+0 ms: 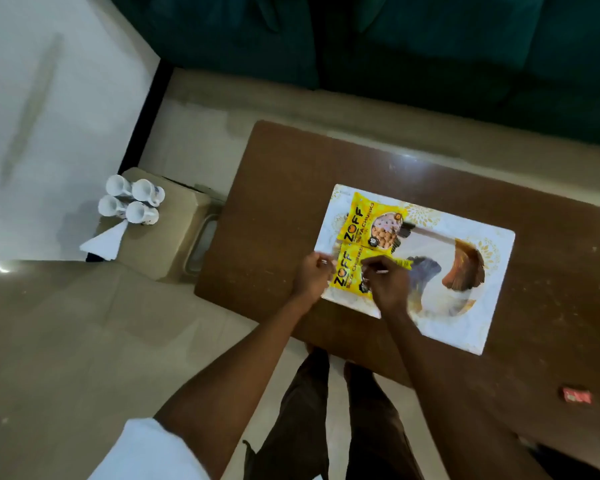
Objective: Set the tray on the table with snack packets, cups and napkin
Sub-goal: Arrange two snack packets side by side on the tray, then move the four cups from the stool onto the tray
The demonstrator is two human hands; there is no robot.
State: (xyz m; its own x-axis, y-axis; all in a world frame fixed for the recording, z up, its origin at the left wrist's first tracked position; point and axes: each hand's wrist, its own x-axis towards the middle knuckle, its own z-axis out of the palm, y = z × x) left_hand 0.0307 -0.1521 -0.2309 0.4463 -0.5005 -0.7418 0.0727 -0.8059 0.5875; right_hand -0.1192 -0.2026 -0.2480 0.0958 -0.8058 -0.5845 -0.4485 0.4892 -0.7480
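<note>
A white patterned tray [465,306] lies on the brown table [274,174]. Two yellow snack packets lie side by side on its left end: the far packet [371,220] lies free, the near packet [349,268] is under my hands. My left hand [312,277] pinches that packet's left edge at the tray's corner. My right hand [387,282] rests on the packet's middle with fingers closed on it. Several white cups [132,200] stand together on a cardboard box [167,237] left of the table, with a white folded napkin [104,240] beside them.
A dark green sofa [430,46] runs along the far side of the table. A small red packet [576,395] lies on the table at the near right. A white bed or surface [49,98] fills the left. My legs stand at the table's near edge.
</note>
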